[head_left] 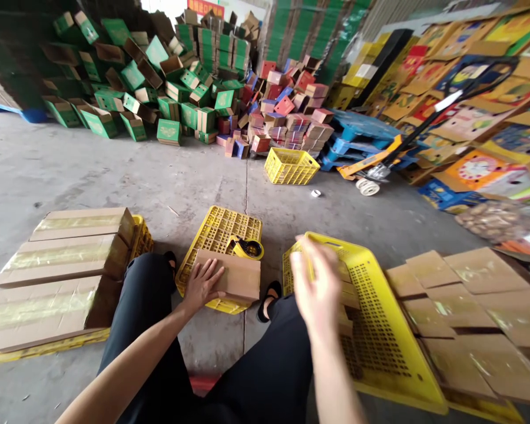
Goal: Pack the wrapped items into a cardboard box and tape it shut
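Observation:
Fingers spread, my left hand (205, 284) lies flat on a brown cardboard box (242, 281). That box rests on an upturned yellow plastic crate (216, 227) between my legs. Just behind the box, a yellow tape dispenser (247, 247) lies on the same crate. My right hand (317, 280) is raised over the near-left side of a large yellow crate (388, 330), smeared by motion, so its fingers cannot be made out. Inside that crate are flat cardboard pieces or boxes (348, 291), partly hidden behind the hand and forearm.
Taped cartons (62, 253) stand on my left; more cardboard boxes (459, 294) are stacked at right. Ahead are another yellow crate (291, 168), a pallet jack (380, 162), blue pallets (357, 129) and a heap of green boxes (168, 129). Colourful cartons (477, 171) line the right side.

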`<state>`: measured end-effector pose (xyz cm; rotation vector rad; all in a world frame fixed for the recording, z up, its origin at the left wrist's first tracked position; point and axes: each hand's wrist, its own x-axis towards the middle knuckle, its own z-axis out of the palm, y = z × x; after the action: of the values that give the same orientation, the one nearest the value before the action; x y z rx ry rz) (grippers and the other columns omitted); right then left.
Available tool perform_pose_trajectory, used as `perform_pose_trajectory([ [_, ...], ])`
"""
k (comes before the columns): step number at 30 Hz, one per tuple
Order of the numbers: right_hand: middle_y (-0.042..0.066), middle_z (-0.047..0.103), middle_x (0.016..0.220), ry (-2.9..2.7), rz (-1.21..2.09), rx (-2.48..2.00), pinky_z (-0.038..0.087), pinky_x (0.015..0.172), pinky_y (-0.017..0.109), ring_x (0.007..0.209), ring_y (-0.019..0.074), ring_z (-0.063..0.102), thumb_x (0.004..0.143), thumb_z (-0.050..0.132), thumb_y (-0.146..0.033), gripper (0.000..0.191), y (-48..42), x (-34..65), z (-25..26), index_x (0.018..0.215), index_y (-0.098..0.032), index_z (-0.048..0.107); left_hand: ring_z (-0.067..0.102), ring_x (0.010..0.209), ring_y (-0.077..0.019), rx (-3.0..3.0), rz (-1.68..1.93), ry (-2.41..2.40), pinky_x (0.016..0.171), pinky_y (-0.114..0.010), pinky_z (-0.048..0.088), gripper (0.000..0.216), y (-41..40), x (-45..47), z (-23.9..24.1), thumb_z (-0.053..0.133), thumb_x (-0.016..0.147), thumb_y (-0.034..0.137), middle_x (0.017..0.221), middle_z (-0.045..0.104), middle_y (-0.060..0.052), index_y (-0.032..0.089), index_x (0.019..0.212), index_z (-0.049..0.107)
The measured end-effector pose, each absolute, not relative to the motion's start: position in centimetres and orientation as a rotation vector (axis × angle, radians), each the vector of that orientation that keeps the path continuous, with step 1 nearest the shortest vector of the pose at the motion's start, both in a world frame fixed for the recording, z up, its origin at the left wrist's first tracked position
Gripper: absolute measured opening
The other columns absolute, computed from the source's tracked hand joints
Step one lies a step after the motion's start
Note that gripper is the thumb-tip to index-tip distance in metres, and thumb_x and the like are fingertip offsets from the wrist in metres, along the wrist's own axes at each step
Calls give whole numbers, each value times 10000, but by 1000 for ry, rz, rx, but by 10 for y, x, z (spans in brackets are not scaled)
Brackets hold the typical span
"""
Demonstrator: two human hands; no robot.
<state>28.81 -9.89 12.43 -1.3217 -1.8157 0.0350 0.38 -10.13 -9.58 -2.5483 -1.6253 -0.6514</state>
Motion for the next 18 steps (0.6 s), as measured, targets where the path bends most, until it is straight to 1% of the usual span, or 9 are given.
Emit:
perform_pose_trajectory([
  [4, 174, 739, 1301, -2092, 218, -1464, 577, 1084, 453, 1215, 287, 699, 1107, 433, -290, 406, -101, 236, 44, 1311, -147, 754, 424, 1546, -367, -2534, -641, -1623, 1273, -551, 245, 760, -100, 5, -98, 599, 961, 728, 1689, 439, -132, 285, 1578, 558],
  [5, 177, 741, 1313, -2160, 248, -1492, 567, 1101, 440, 1235, 286, 695, 1099, 418, -252, 419, -102, 223, 22, 1321, -127, 751, 424, 1547, -363, -2530, -640, -1624, 1273, -544, 246, 753, -99, 5, -98, 602, 962, 722, 1691, 438, -127, 289, 1576, 560],
  [7, 189, 696, 1416, -2239, 245, -1552, 533, 1148, 444, 1323, 301, 653, 1087, 412, -213, 444, -106, 203, -15, 1395, -90, 706, 422, 1550, -354, -2526, -633, -1623, 1275, -535, 246, 718, -99, 6, -98, 603, 977, 691, 1694, 437, -116, 297, 1575, 560],
  [9, 181, 659, 1480, -2269, 193, -1596, 494, 1188, 460, 1392, 318, 604, 1080, 421, -205, 463, -110, 190, -39, 1451, -80, 667, 423, 1550, -350, -2527, -622, -1624, 1277, -535, 245, 691, -99, 6, -97, 605, 990, 657, 1693, 439, -113, 302, 1581, 553],
  [13, 146, 547, 1610, -2303, 113, -1629, 407, 1248, 470, 1501, 312, 497, 1107, 412, -283, 512, -118, 185, -56, 1568, -121, 561, 407, 1558, -362, -2554, -584, -1640, 1276, -551, 251, 741, -101, 7, -93, 628, 974, 667, 1703, 417, -125, 300, 1608, 515],
  [16, 129, 492, 1652, -2315, 98, -1704, 365, 1262, 509, 1532, 298, 458, 1121, 385, -334, 545, -121, 188, -58, 1631, -162, 475, 405, 1560, -368, -2581, -576, -1661, 1270, -559, 267, 755, -101, 6, -91, 642, 960, 684, 1703, 415, -123, 308, 1603, 523],
  [18, 132, 470, 1664, -2298, 83, -1774, 339, 1264, 545, 1545, 301, 440, 1128, 367, -370, 557, -122, 191, -60, 1645, -181, 451, 412, 1556, -367, -2591, -592, -1668, 1269, -559, 278, 730, -101, 5, -90, 637, 966, 680, 1697, 428, -119, 315, 1591, 539],
])
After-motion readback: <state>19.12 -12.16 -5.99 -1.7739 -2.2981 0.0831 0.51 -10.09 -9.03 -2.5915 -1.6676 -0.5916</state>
